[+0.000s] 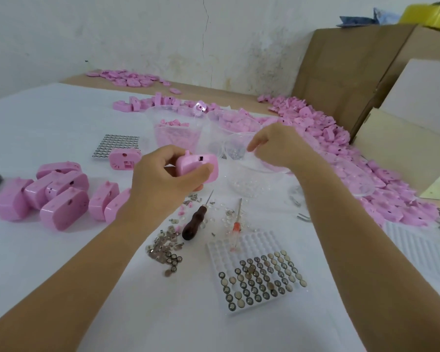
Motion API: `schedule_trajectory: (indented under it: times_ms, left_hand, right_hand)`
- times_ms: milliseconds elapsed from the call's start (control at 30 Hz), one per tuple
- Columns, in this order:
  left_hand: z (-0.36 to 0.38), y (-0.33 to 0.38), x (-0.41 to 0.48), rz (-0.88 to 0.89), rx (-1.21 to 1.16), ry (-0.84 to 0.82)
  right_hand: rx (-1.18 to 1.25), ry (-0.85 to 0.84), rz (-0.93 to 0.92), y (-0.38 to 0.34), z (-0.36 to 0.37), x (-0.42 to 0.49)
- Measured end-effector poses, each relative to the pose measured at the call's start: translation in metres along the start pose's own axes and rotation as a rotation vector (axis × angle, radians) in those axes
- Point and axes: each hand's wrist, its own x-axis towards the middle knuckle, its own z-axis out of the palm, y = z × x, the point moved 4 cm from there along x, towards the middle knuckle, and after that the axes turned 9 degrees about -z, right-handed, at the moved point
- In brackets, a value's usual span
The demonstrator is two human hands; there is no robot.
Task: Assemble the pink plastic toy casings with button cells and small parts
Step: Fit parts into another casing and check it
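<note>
Left hand [160, 176] grips pink casing [201, 167], just beyond the button-cell tray [262, 283]. Right hand [280, 146] is curled over clear cup [235, 182], also beyond the tray; pinching a part? Cannot tell. Judgement: hold the casing steady, slot up; take one piece only.

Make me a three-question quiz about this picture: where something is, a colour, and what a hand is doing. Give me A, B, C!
1. Where does the wooden-handled tool lie?
A) on the table
B) inside a cup
C) on a cardboard box

2. What colour is the casing in the left hand?
A) green
B) pink
C) blue

3. What is the left hand doing?
A) lying flat
B) pointing at the wall
C) gripping the casing

Answers:
1 A: it rests flat on the white table.
2 B: its shell shows pink between the fingers.
3 C: fingers and thumb curl round it.
</note>
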Motion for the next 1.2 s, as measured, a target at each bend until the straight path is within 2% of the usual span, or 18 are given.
schedule_trajectory:
  times_ms: [167, 267, 333, 433, 533, 600, 667, 733, 800, 933, 1033, 1100, 1200]
  left_hand:
    - [0.004, -0.002, -0.002, -0.034, 0.044, -0.053]
    - [0.004, -0.002, -0.002, -0.043, 0.008, -0.062]
    - [0.004, -0.002, -0.002, -0.044, -0.001, -0.068]
    - [0.006, -0.001, -0.003, -0.041, 0.009, -0.08]
    - [0.007, 0.0, -0.005, -0.038, 0.017, -0.086]
    - [0.007, 0.0, -0.005, -0.037, 0.03, -0.092]
    - [0.007, 0.0, -0.006, -0.038, 0.036, -0.09]
    - [0.008, 0.0, -0.006, -0.038, 0.041, -0.09]
    - [0.01, -0.001, -0.006, -0.032, 0.057, -0.098]
    - [0.014, -0.002, -0.009, -0.021, 0.094, -0.118]
    - [0.014, -0.003, -0.008, -0.027, 0.1, -0.112]
    - [0.013, -0.004, -0.007, -0.027, 0.106, -0.104]
    - [0.014, -0.006, -0.005, -0.027, 0.118, -0.101]
  right_hand:
    - [-0.119, -0.498, 0.227, 0.004, 0.035, 0.017]
    - [-0.212, -0.557, 0.246, 0.007, 0.045, 0.022]
    - [-0.181, -0.568, 0.245, 0.009, 0.048, 0.025]
    - [-0.026, -0.495, 0.237, 0.012, 0.047, 0.026]
    - [0.094, -0.311, 0.195, 0.015, 0.032, 0.026]
    - [0.025, -0.136, 0.171, 0.024, 0.008, 0.024]
    - [-0.147, 0.066, 0.165, 0.038, -0.02, 0.019]
    - [-0.219, 0.217, 0.218, 0.054, -0.042, 0.008]
    - [-0.249, 0.201, 0.316, 0.07, -0.049, -0.002]
    - [-0.142, -0.154, 0.493, 0.086, -0.031, -0.016]
    - [-0.034, -0.241, 0.545, 0.094, -0.019, -0.02]
    - [-0.023, -0.21, 0.554, 0.098, -0.015, -0.017]
    - [-0.168, 0.055, 0.442, 0.099, -0.025, -0.004]
